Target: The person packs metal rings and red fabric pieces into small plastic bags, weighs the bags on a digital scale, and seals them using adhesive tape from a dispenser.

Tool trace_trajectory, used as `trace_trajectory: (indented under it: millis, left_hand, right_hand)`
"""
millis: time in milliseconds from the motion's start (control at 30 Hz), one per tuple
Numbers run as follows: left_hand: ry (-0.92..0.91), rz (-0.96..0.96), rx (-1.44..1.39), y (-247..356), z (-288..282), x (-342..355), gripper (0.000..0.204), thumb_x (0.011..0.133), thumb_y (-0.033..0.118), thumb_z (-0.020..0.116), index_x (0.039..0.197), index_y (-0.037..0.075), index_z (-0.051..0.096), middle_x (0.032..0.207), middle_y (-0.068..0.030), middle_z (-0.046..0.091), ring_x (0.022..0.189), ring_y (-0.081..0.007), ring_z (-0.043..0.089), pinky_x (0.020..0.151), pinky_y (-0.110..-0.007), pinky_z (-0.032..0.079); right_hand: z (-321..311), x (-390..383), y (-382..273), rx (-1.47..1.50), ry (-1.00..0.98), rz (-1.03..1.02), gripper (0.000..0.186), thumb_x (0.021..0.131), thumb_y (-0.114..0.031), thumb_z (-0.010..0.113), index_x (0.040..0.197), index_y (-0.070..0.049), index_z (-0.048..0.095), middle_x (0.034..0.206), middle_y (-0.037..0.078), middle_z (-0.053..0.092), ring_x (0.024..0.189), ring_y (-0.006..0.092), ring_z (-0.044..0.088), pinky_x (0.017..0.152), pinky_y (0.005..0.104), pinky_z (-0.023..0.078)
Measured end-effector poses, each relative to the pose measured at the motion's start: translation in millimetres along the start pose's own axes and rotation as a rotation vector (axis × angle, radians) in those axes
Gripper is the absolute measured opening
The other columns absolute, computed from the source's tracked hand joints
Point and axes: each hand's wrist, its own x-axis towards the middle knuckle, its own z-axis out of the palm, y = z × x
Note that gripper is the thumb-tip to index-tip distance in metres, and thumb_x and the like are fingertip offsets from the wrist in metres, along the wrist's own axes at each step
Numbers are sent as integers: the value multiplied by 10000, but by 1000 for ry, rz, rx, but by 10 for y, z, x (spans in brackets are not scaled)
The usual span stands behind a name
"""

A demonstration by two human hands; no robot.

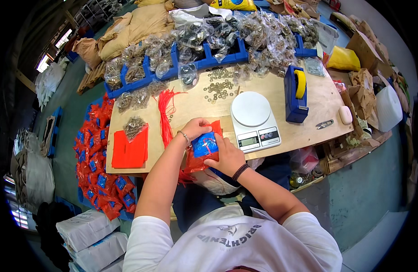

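— What's nearest?
— Both hands, at the near edge of the wooden surface (281, 97). The left hand (195, 129) and right hand (227, 156) have their fingers curled shut around one red plastic packet with a blue label (204, 146).
— Beyond that?
— One white digital kitchen scale (253, 119) just right of them, one bundle of red ties (166, 113) left, one stack of flat red bags (131, 147). Farther, one blue tape dispenser with a yellow roll (296, 93), loose metal washers (219, 86), too many to count, and blue bins (209, 61) of clear bagged hardware.
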Motion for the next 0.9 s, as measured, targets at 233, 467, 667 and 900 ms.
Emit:
trace_trajectory:
  millis: [233,467,667,900]
  left_hand:
    - [35,-51,7,64,55,3,195,731,69,686,900,29,598,821,-25,598,732,-104,552,683,-242,464]
    - [-52,140,140,31,-29,75,299,734,53,667,1017,18,580,886,-48,606,806,-122,568,746,-260,473]
    - [-282,223,222,308,-14,139,309,755,3,613,1058,3,555,947,-72,617,873,-126,576,773,-270,474]
    - [-274,176,109,162,69,222,239,774,-2,574,1011,-4,546,918,-65,617,831,-119,579,755,-261,475]
  right_hand:
    - [-59,16,-24,7,-44,33,859,663,-511,663,1298,-48,313,1039,167,500,883,307,587,700,386,500]
    - [-5,15,-22,8,-9,18,869,661,-508,665,1305,-50,302,1047,166,502,882,310,588,699,393,500]
    - [-35,29,-39,5,-19,25,880,662,-513,661,1316,-54,292,1056,164,503,890,311,587,703,398,498]
    - [11,30,-6,-18,16,12,884,658,-519,659,1314,-50,296,1024,156,507,847,302,594,667,391,503]
